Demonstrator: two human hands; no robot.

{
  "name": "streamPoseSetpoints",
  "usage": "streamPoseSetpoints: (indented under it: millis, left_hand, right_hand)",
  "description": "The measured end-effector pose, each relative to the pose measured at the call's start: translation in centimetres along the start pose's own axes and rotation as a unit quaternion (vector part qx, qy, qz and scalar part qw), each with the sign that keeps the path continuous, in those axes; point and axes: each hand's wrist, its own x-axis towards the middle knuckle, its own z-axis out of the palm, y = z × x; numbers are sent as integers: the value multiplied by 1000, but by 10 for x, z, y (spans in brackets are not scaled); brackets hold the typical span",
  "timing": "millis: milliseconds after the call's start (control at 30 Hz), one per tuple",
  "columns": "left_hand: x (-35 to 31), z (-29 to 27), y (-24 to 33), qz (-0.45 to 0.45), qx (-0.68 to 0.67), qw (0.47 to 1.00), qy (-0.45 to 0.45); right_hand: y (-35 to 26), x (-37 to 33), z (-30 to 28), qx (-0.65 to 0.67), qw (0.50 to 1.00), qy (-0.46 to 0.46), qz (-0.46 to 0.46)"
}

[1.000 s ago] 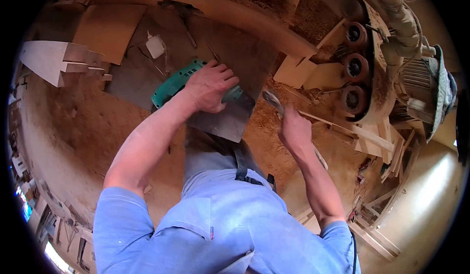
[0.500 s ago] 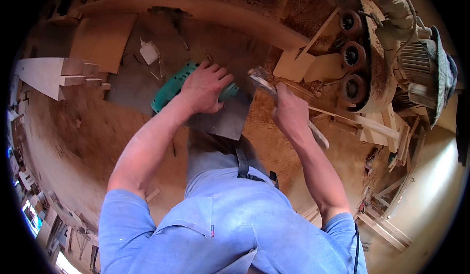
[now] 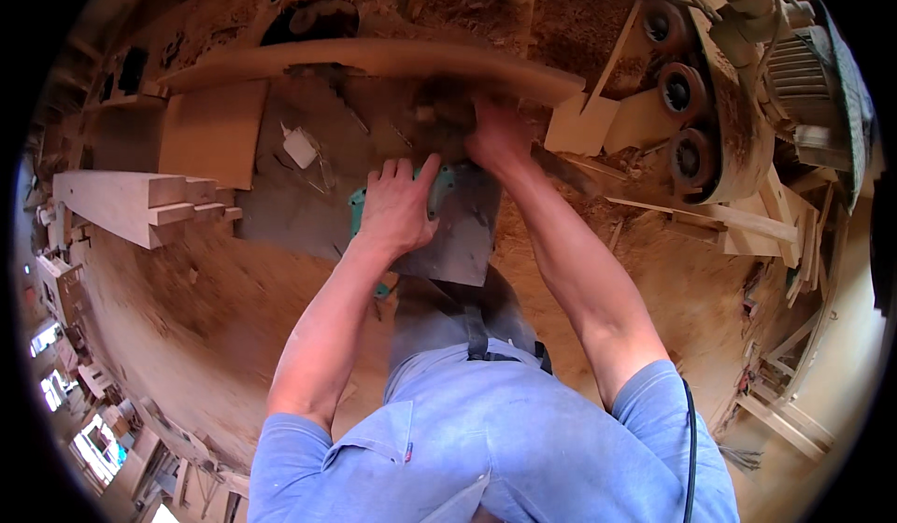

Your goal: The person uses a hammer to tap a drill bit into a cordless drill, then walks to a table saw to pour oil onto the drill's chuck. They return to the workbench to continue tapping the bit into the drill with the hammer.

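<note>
My left hand point(image 3: 397, 207) rests over a teal power tool point(image 3: 358, 207), its fingers spread across the casing and the thumb along the near side. Much of that tool is hidden under the hand. Further off and to the right, my right hand point(image 3: 503, 135) is closed around a wooden-handled tool point(image 3: 572, 176). The handle sticks out behind the hand toward the right, while its head is dark and smeared by motion, so I cannot tell its kind. Under both hands lies a dark, flat work surface point(image 3: 458, 252).
A small white bottle point(image 3: 300, 147) and thin metal bits lie left of my hands. Stacked pale wood pieces point(image 3: 140, 204) stand further left. A long curved board point(image 3: 374, 59) runs across the back. Roller machinery point(image 3: 690, 159) and loose boards point(image 3: 719, 219) occupy the right.
My right hand has swung forward and left with the wooden-handled tool, close to the far board. My left hand stays on the teal tool, which now appears turned more upright. The view has shifted slightly.
</note>
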Motion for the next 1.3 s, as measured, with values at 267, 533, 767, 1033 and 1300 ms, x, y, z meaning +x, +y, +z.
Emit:
streamPoseSetpoints:
  millis: [267, 533, 767, 1033, 1300]
  left_hand:
    - [-28, 3, 25, -99, -119, 986, 64]
    - [-61, -40, 70, -76, -282, 953, 84]
    - [-69, -109, 51, -39, -744, 668, 8]
    - [-116, -111, 58, -23, -769, 639, 6]
    - [-135, -132, 67, 63, -732, 678, -20]
  right_hand:
    - [-17, -117, -7, 519, 823, -53, 227]
    - [-44, -145, -44, 675, 703, -123, 186]
    - [-63, -175, -107, 691, 684, -221, 71]
    - [-87, -210, -120, 617, 756, -213, -47]
    - [-114, -217, -129, 604, 758, -190, -153]
